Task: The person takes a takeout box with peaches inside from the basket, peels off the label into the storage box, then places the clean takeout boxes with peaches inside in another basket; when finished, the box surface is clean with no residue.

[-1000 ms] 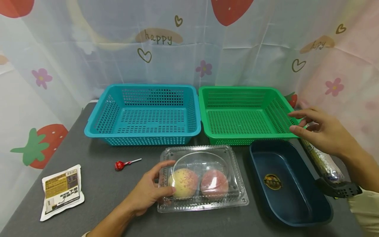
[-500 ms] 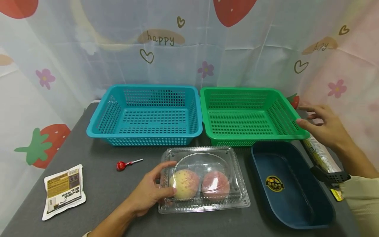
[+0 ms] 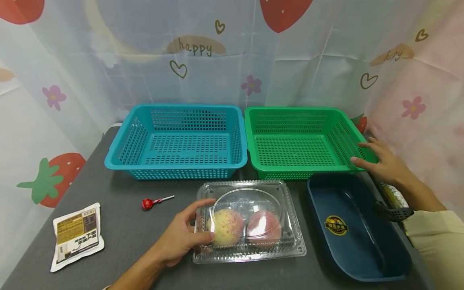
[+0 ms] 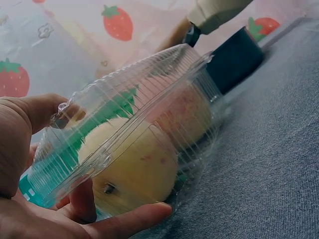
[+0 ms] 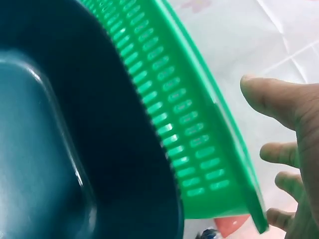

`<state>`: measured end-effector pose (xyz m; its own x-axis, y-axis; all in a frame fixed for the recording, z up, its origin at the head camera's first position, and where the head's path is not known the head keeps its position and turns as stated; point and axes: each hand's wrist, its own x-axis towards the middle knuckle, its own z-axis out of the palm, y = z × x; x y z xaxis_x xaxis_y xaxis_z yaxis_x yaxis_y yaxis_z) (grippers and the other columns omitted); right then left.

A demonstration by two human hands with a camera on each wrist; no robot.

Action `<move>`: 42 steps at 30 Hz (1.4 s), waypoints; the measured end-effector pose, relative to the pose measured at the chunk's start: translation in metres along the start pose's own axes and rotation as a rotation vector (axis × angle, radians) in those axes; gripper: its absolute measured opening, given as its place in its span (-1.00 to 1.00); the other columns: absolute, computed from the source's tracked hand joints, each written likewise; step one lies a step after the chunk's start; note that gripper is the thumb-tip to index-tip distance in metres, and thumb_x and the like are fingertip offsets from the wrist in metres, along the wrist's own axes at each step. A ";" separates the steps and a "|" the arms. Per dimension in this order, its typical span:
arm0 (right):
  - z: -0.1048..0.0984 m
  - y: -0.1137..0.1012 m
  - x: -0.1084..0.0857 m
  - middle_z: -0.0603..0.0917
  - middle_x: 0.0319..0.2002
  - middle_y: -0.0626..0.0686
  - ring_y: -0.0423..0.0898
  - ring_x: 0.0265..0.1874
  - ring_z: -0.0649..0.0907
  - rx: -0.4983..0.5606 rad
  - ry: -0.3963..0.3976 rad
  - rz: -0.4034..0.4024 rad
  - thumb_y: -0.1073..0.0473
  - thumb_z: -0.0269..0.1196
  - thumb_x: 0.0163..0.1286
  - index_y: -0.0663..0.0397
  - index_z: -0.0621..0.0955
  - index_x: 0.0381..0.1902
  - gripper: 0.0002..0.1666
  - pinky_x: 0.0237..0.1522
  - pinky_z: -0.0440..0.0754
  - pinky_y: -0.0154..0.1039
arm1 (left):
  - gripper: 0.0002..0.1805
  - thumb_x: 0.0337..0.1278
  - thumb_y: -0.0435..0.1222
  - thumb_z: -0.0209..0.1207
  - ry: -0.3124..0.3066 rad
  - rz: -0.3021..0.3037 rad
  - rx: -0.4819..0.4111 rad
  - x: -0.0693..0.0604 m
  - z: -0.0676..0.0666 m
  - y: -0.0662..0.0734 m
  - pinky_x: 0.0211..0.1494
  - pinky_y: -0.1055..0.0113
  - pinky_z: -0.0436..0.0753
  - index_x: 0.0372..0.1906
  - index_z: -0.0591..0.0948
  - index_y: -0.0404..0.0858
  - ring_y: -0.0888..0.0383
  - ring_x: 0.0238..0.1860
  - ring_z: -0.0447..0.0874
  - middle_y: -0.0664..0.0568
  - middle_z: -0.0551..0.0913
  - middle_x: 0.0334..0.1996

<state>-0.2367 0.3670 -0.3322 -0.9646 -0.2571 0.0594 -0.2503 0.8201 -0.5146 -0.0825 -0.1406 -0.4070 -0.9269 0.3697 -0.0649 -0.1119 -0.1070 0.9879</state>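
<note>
On the grey table, my left hand [image 3: 181, 234] grips the left edge of a clear plastic clamshell box [image 3: 250, 251]. Through its lid show two round fruits like peaches, one yellowish [image 3: 226, 227] and one pink [image 3: 264, 228]. The left wrist view has the yellowish fruit [image 4: 132, 167] nearer, with thumb and fingers about the box's edge. My right hand [image 3: 385, 161] is held over the right front corner of the green basket [image 3: 290, 167], fingers spread and holding nothing. In the right wrist view, that hand [image 5: 299, 144] appears apart from the basket's rim.
A blue basket [image 3: 177, 166] stands left of the green one. The dark blue tub [image 3: 357, 241] lies right of the box. A silvery package [image 3: 393, 197] is partly hidden by the right forearm. A red lollipop [image 3: 147, 204] and a white pouch [image 3: 77, 237] lie at left.
My right hand has shifted right, then back left and slightly lower near the green basket's corner. The left hand and the clamshell box have stayed in place.
</note>
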 end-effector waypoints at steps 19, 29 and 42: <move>-0.003 0.007 0.004 -0.49 0.44 0.33 0.42 0.37 -0.32 0.044 -0.144 0.083 -0.17 0.03 0.45 0.45 -0.14 0.46 0.03 0.13 -0.12 0.54 | -0.13 -0.12 -0.62 0.30 -0.010 0.026 -0.102 0.001 0.006 0.003 -0.47 0.09 0.69 0.40 0.27 -0.25 -0.10 -0.42 0.68 -0.38 0.31 -0.11; -0.003 0.005 0.009 -0.42 0.44 0.40 0.44 0.37 -0.27 0.016 -0.166 0.087 -0.16 0.07 0.43 0.48 -0.12 0.45 0.04 0.14 -0.09 0.53 | -0.11 -0.08 -0.62 0.28 -0.026 0.010 -0.159 -0.002 0.003 0.020 -0.41 -0.14 0.64 0.43 0.22 -0.25 -0.25 -0.43 0.67 -0.46 0.18 0.06; 0.003 0.009 0.005 -0.43 0.43 0.42 0.43 0.37 -0.30 0.061 -0.165 0.102 -0.13 0.10 0.42 0.49 -0.16 0.44 0.07 0.17 -0.11 0.51 | -0.16 0.05 -0.57 0.25 -0.064 -0.030 -0.123 0.017 0.004 0.089 -0.31 -0.22 0.61 0.45 0.21 -0.18 -0.17 -0.33 0.61 -0.35 0.22 -0.12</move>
<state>-0.2435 0.3719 -0.3392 -0.9567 -0.2587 -0.1337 -0.1418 0.8149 -0.5620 -0.1069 -0.1404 -0.3201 -0.8982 0.4320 -0.0807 -0.1855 -0.2062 0.9607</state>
